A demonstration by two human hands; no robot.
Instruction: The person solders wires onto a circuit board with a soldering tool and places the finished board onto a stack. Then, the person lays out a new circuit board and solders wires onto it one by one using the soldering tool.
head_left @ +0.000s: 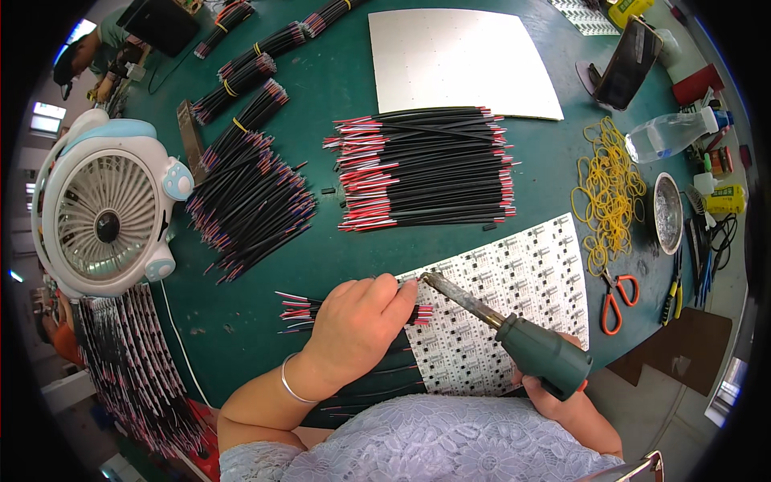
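My left hand is closed round a small bundle of black wires with red and white ends, which stick out on both sides of the fist. Its thumb and forefinger pinch at the upper left edge of a white circuit board panel. In my right hand is a green soldering gun, gripped by its handle, much of which is hidden. The gun's metal tip meets the panel's edge right beside my left fingertips; whether it touches a wire there is too small to tell. Several thin wires run from the panel's left side, below my left wrist.
Beyond my hands lie a wire pile and a white board. Leftward are more wires and a fan. Rubber bands, a metal bowl, scissors, a bottle and a phone stand rightward. A person sits far left.
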